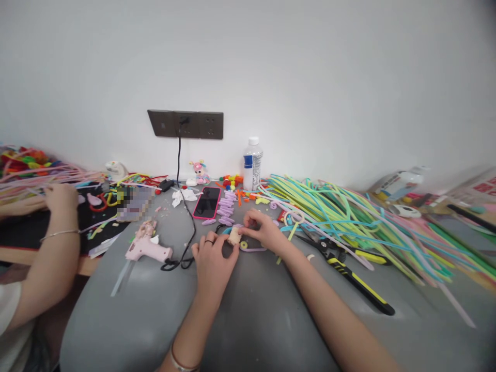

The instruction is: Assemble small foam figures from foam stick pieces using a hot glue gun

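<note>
Far off to the left of my grip, another person's hand works over a black mat. Nearer, still to the left, a pale pink glue gun lies on the grey tabletop, a black cord beside it. Just beyond my left grip, a pink-rimmed phone lies face up, its screen dark, next to lavender pieces in a row. With that left grip I pinch a small beige piece between thumb and finger, right in front of me. Behind it, near the wall, stands a clear bottle, white-capped; I can't make out its contents, nor read the fine print on its blue-and-white label. My right grip curls close at the piece's right side; I can't tell whether it is closed on anything. Right of it lie a black-and-yellow hand tool and heaped pastel stems. Farther right, a white container and red lettering are too blurred to read.
</note>
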`<state>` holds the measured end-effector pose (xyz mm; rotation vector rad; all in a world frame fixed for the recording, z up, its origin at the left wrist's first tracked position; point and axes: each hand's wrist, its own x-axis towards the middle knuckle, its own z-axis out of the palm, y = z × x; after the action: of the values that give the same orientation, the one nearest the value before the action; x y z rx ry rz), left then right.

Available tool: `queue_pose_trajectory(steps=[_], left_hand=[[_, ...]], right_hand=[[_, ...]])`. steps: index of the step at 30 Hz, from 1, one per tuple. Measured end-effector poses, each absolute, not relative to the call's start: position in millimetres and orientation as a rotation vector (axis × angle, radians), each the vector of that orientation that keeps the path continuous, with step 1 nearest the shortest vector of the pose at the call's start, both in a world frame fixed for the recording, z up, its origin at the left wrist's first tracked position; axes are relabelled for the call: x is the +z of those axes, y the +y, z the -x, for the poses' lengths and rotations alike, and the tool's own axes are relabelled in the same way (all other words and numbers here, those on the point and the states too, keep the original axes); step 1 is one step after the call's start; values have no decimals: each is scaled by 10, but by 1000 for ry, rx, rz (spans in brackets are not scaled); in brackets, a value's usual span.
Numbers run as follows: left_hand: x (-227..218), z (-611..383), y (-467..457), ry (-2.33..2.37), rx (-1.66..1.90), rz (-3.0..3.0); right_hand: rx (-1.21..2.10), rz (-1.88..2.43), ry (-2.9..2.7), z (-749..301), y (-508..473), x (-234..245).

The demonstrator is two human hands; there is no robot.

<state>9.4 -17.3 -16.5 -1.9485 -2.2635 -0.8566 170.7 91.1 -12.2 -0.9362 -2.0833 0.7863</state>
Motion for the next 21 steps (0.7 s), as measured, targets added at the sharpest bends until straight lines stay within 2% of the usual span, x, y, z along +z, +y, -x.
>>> queue_pose_trajectory(steps=[6, 11, 21], left_hand=[[-182, -87, -174, -2274, -876, 1954], [-180, -78, -171, -2287, -899, 1963], [-214, -64, -177, -2267, -942, 1954]], right_hand=[[656, 1147, -2023, -1691, 1307, 44], [554, 1437, -2126, -1324, 1647, 2], [448, 1793, -2201, -1134, 1739, 36]])
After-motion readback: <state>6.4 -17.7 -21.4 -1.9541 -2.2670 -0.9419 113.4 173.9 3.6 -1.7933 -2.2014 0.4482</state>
